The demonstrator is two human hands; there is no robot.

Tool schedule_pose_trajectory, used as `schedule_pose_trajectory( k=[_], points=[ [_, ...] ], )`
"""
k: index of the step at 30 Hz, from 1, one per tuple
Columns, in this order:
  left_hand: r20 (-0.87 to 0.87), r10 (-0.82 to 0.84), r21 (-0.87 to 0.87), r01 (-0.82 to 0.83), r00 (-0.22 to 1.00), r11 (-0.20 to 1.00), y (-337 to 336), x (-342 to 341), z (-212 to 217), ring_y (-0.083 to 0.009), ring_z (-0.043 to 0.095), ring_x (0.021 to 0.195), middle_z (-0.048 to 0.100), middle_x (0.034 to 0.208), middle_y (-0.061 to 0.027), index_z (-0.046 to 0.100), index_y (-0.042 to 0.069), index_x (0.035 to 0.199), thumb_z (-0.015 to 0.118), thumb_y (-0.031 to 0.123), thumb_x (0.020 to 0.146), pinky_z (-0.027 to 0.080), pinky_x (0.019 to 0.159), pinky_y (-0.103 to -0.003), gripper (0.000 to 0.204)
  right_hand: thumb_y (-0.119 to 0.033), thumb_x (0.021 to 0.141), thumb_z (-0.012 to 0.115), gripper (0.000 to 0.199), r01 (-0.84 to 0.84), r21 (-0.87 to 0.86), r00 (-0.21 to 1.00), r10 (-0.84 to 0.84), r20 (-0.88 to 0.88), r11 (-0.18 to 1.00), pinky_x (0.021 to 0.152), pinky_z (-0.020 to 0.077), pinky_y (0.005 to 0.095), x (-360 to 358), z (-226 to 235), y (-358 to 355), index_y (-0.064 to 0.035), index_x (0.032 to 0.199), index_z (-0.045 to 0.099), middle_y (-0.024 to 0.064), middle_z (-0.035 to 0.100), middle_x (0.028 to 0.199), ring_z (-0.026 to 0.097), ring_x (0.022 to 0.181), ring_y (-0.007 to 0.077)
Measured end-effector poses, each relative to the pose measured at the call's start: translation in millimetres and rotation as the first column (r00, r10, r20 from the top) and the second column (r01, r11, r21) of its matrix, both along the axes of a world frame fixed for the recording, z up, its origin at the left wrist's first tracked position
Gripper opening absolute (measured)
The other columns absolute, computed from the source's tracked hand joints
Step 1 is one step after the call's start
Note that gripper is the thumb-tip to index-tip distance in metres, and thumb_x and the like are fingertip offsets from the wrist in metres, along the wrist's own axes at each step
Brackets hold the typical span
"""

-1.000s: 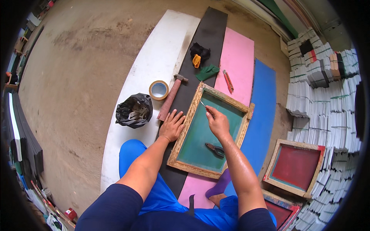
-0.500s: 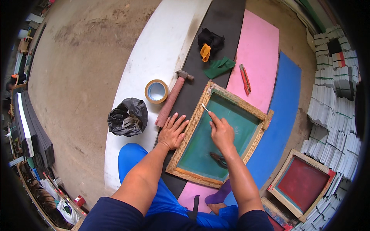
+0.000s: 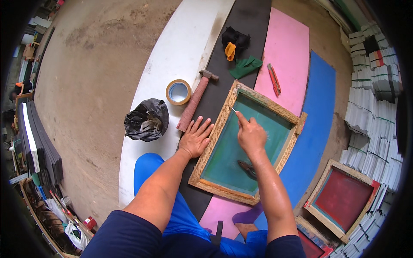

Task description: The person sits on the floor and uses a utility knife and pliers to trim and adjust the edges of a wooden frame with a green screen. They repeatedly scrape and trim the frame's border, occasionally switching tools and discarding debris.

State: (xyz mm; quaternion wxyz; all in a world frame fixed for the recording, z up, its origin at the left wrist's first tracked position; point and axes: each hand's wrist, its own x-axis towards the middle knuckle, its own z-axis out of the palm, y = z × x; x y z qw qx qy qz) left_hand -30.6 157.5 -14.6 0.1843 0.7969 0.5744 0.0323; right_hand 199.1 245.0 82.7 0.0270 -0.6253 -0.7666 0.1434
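A wooden screen-printing frame (image 3: 280,162) with green mesh (image 3: 223,152) lies slanted in front of me. In my right hand (image 3: 251,136) is a thin, pale metal tool (image 3: 233,110), its tip at the inner edge of the frame's left rail; its exact kind is too small to tell. My left hand (image 3: 195,137) rests flat on the black sheet (image 3: 217,88), fingers spread, beside that same rail. Just beyond these fingers lies a hammer (image 3: 193,101) with a wrapped reddish handle. A dark tool resembling pliers (image 3: 246,167) sits on the mesh, partly behind my right forearm.
Left of the hammer are a tape roll (image 3: 178,92) and a black plastic bag (image 3: 146,120) of scraps. Farther off lie black cloth (image 3: 235,38), green cloth (image 3: 246,66) and a red cutter (image 3: 274,80). A red-mesh frame (image 3: 344,198) and stacked sheets (image 3: 365,109) stand right.
The whole view has shifted slightly. My right index finger has come closer to the rail, and less of the thin tool shows. My left hand stays flat beside the frame.
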Motion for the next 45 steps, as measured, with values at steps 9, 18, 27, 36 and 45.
schedule_pose_trajectory(
  k=[9, 18, 27, 36, 45],
  points=[
    [0.034, 0.006, -0.056, -0.005, 0.999, 0.998, -7, -4, -5, -0.0297, 0.011, 0.159, 0.023, 0.171, -0.0015, 0.037, 0.020, 0.160, 0.040, 0.042, 0.098, 0.011, 0.128, -0.050, 0.066, -0.021, 0.097, 0.065, 0.036, 0.024, -0.148, 0.985, -0.049, -0.168, 0.989, 0.058, 0.0515, 0.0472, 8, -7, -3, -0.0289, 0.132, 0.069, 0.0116, 0.061, 0.079, 0.063, 0.065, 0.0336],
    [0.069, 0.022, -0.088, -0.016, 0.997, 0.996, -6, -5, -9, -0.0299, 0.012, 0.159, 0.021, 0.171, -0.0005, 0.036, 0.024, 0.160, 0.044, 0.047, 0.096, 0.015, 0.127, -0.052, 0.069, -0.019, 0.093, 0.069, 0.040, -0.062, -0.127, 0.997, 0.054, -0.061, 0.990, 0.055, 0.0521, 0.0430, 7, 6, 10, -0.0316, 0.131, 0.070, 0.0078, 0.058, 0.077, 0.064, 0.064, 0.0278],
    [0.080, 0.034, -0.076, -0.028, 0.996, 0.997, -6, -3, -5, -0.0298, 0.013, 0.159, 0.022, 0.171, -0.0017, 0.039, 0.022, 0.159, 0.044, 0.044, 0.097, 0.015, 0.127, -0.050, 0.066, -0.016, 0.091, 0.066, 0.041, -0.105, -0.047, 0.981, 0.112, 0.160, 0.993, 0.052, 0.0531, 0.0427, -9, 15, 0, -0.0294, 0.130, 0.070, 0.0071, 0.061, 0.078, 0.067, 0.065, 0.0279],
    [0.032, 0.019, 0.014, -0.019, 0.999, 1.000, -4, -4, -5, -0.0313, 0.015, 0.158, 0.025, 0.170, -0.0044, 0.042, 0.019, 0.157, 0.042, 0.040, 0.097, 0.014, 0.127, -0.051, 0.063, -0.014, 0.086, 0.065, 0.052, -0.153, -0.094, 0.970, 0.168, 0.176, 0.984, 0.055, 0.0586, 0.0420, -11, 9, 7, -0.0253, 0.137, 0.065, 0.0087, 0.066, 0.084, 0.071, 0.065, 0.0278],
    [0.039, 0.029, -0.010, -0.029, 0.999, 1.000, -5, -2, -4, -0.0319, 0.015, 0.158, 0.026, 0.169, -0.0046, 0.043, 0.020, 0.157, 0.040, 0.040, 0.097, 0.015, 0.127, -0.051, 0.063, -0.015, 0.088, 0.068, 0.046, -0.114, -0.049, 0.992, 0.111, -0.062, 0.992, 0.055, 0.0566, 0.0449, 6, -15, 0, -0.0268, 0.132, 0.069, 0.0113, 0.064, 0.078, 0.069, 0.064, 0.0300]
  ],
)
